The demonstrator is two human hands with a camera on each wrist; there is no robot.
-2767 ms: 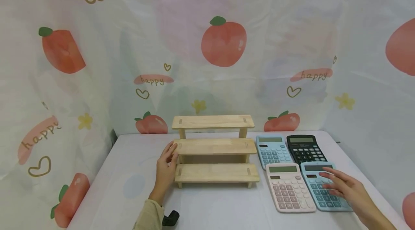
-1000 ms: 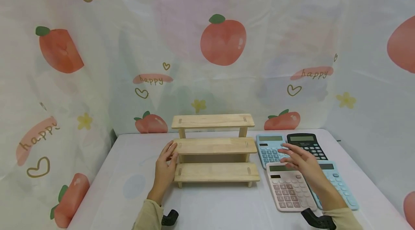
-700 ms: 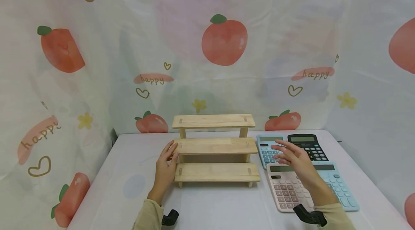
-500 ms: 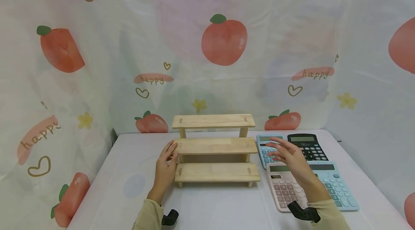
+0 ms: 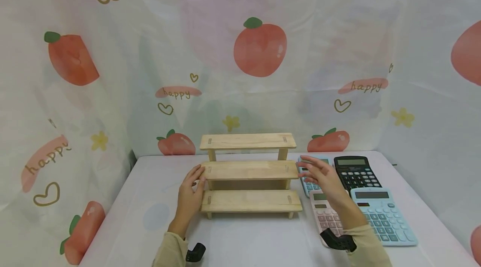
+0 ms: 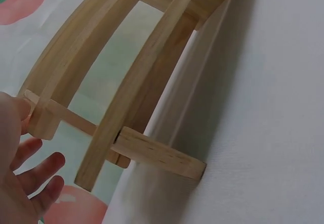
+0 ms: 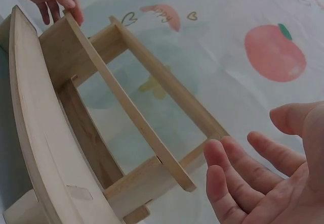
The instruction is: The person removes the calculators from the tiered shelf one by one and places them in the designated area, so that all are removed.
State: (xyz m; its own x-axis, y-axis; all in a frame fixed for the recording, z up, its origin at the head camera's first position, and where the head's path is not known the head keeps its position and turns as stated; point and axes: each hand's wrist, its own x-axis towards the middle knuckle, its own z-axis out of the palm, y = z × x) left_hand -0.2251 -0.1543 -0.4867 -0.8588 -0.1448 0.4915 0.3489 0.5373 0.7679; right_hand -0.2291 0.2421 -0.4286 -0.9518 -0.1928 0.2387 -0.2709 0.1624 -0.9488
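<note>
A three-tier wooden display stand [image 5: 249,170] stands in the middle of the white table. At its left side, my left hand [image 5: 191,198] touches the end of the middle shelf, and in the left wrist view its other fingers [image 6: 43,171] spread loosely beside the wood. My right hand [image 5: 326,180] hovers by the right end of the middle shelf, fingers apart and loosely extended, holding nothing. In the right wrist view those fingers [image 7: 243,178] lie close to the stand's end; whether they touch it I cannot tell.
To the right of the stand lie a light blue calculator [image 5: 307,187] at the back, partly covered by my right hand, a black calculator [image 5: 357,173], a pink-and-white calculator [image 5: 327,217] and a larger blue calculator [image 5: 387,217]. A patterned cloth backdrop [image 5: 225,104] encloses the table.
From above the front blue calculator, my right hand has moved left across the others to the right end of the stand. My left hand stays at the stand's left side.
</note>
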